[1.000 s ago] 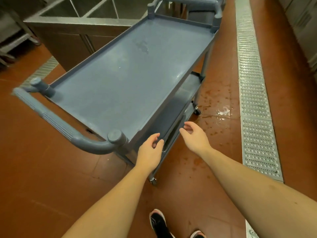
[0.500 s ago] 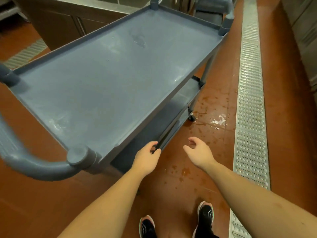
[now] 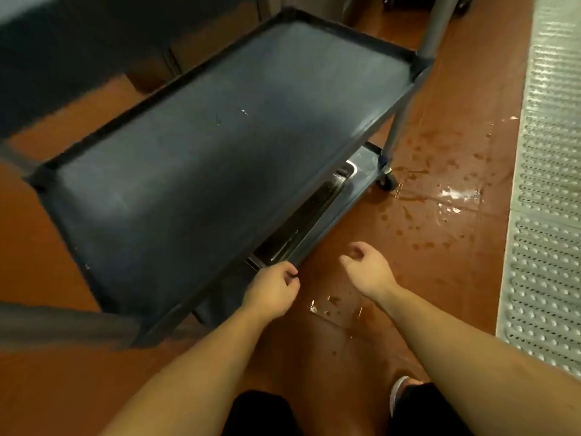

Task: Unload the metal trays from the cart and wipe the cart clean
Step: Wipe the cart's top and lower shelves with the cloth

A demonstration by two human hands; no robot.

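The grey plastic cart [image 3: 220, 136] fills the left and middle of the head view, and its wide shelf is bare. On the shelf below lies a shiny metal tray [image 3: 314, 209], mostly hidden; only its long right side and far corner show. My left hand [image 3: 273, 287] is curled at the tray's near corner, against the lower shelf's rim; whether it grips the tray or the rim is unclear. My right hand [image 3: 364, 269] hovers over the floor to the right, fingers loosely apart, holding nothing.
A perforated metal drain grate [image 3: 547, 184] runs along the right side. Wet patches [image 3: 452, 196] lie on the red floor beside the cart's wheel [image 3: 388, 180]. The cart's blurred handle [image 3: 63, 322] is at lower left. My shoe [image 3: 401, 394] shows at the bottom.
The view has dropped lower, so the lower shelf and the tray now show. My left hand has gone down to the tray's near corner. My right hand stays open over the floor.
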